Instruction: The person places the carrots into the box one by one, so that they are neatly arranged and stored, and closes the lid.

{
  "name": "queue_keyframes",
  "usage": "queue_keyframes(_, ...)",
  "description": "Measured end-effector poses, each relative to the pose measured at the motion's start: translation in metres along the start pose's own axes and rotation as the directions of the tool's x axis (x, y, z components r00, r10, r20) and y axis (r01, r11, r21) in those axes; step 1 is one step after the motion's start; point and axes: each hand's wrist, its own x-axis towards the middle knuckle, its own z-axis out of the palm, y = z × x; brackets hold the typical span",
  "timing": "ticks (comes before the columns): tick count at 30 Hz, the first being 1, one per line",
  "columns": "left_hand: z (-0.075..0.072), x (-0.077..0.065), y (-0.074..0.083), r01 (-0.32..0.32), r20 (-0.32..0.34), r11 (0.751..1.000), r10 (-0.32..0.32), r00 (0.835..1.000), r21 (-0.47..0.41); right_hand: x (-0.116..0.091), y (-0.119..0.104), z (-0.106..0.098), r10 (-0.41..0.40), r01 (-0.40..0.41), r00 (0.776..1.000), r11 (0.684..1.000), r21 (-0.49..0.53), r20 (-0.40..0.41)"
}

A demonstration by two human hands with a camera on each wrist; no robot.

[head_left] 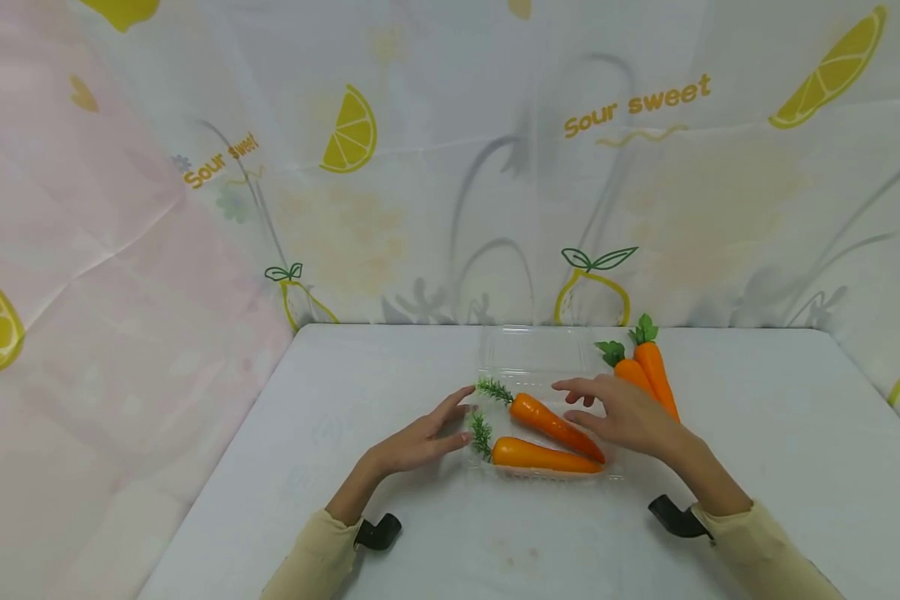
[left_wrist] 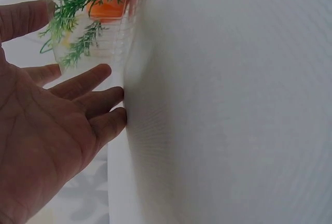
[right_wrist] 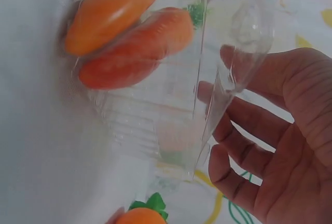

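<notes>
A clear plastic hinged box (head_left: pixel 615 477) stands with its lid (head_left: pixel 536 350) laid back behind it. Inside lie two carrots with feathery green tops: an upper carrot (head_left: pixel 551 423) and a lower carrot (head_left: pixel 543 456), tips pointing right. My left hand (head_left: pixel 420 442) is at the box's left side, fingers extended, thumb apart; the left wrist view shows its fingertips close to the clear wall (left_wrist: pixel 116 42). Over the box's right side is my right hand (head_left: pixel 630 417), thumb and fingers spread apart. In the right wrist view its fingertips are near the clear rim (right_wrist: pixel 199 99); contact is unclear.
Two more carrots with leafy tops, one inner carrot (head_left: pixel 633 375) and one outer carrot (head_left: pixel 656 375), lie right of the box, partly behind my right hand. The white table (head_left: pixel 780 400) meets a lemon-printed cloth (head_left: pixel 450 208) at its back edge.
</notes>
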Motion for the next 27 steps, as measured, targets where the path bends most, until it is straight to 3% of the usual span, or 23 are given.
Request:
queue_keyframes(6,-0.001,0.0,0.001,-0.007,0.003,1.0,0.007,1.0,-0.001,-0.003,0.004,-0.005,-0.004,0.003,0.996,1.0,-0.008,-0.089)
queue_keyframes(12,-0.002,0.001,0.001,-0.018,0.008,1.0,0.018,1.0,0.0,-0.008,0.01,-0.012,0.056,-0.065,0.985,0.997,-0.051,-0.166)
queue_keyframes(27,-0.001,0.0,-0.001,-0.018,0.007,1.0,0.018,1.0,-0.012,-0.018,0.024,-0.019,0.138,-0.154,0.955,0.987,-0.043,-0.264)
